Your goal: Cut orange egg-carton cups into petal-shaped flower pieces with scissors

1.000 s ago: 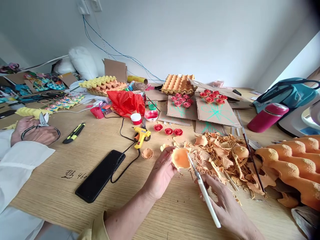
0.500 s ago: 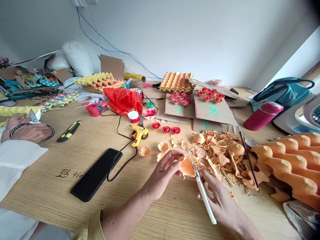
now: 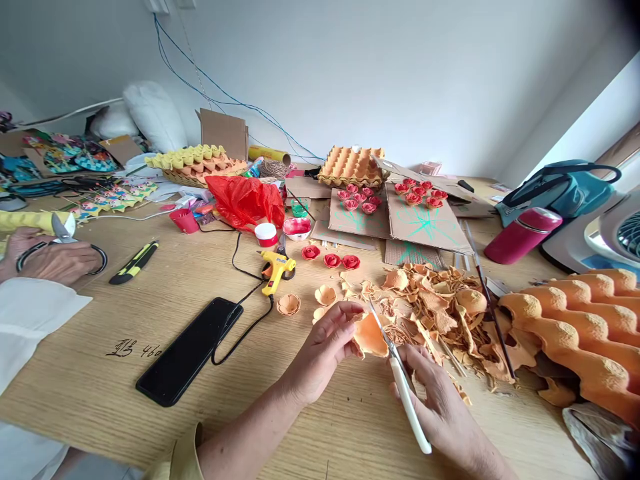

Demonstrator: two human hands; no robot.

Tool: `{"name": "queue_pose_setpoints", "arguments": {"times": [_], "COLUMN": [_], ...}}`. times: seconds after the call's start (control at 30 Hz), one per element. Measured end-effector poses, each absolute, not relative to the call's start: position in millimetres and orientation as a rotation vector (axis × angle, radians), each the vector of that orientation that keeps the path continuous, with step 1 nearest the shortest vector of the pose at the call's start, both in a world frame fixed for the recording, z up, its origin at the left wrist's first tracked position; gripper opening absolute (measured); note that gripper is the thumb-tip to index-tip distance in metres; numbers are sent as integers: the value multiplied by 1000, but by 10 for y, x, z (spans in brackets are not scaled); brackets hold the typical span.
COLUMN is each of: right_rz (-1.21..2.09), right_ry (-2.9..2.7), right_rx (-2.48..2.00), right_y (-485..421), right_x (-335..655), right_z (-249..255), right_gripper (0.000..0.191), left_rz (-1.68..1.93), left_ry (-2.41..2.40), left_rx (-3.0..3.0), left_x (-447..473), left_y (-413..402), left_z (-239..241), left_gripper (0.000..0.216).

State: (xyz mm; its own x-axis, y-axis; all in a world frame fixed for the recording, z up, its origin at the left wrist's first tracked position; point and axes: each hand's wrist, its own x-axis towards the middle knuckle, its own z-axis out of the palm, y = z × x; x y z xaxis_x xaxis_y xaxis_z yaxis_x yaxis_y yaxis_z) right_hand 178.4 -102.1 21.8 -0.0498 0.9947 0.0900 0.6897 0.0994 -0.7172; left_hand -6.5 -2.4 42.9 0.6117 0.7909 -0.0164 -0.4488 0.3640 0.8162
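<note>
Left hand (image 3: 323,352) grips an orange cup piece (image 3: 371,337), which sits just right of its fingertips. Right hand (image 3: 436,395) is closed around white-handled scissors (image 3: 411,408), blades at the piece. Orange scraps (image 3: 437,303) lie beyond.

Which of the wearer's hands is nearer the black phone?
Left: the left hand is to the right of the black phone; the right hand, holding white-handled scissors, is farther right.

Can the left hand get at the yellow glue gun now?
Probably, once the left hand is free of the orange cup; petal cups near the yellow glue gun look low enough to reach over.
</note>
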Motion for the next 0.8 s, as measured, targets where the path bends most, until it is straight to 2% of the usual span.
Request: {"name": "queue_pose_setpoints", "arguments": {"times": [0.23, 0.6, 0.8], "right_rz": [645, 617, 597], "right_ry": [-1802, -1823, -1823], "right_rx": [-1601, -1602, -1601], "right_y": [-1026, -996, -1002], "right_x": [1774, 1782, 1756], "right_z": [235, 175, 195], "right_gripper": [25, 20, 27], "left_rz": [835, 748, 756], "left_ry": [445, 458, 447], "left_rx": [880, 1119, 1008], "left_x": [-82, -121, -113], "left_y": [-17, -12, 8], "left_z": [464, 504, 501], "left_gripper": [23, 20, 21]}}
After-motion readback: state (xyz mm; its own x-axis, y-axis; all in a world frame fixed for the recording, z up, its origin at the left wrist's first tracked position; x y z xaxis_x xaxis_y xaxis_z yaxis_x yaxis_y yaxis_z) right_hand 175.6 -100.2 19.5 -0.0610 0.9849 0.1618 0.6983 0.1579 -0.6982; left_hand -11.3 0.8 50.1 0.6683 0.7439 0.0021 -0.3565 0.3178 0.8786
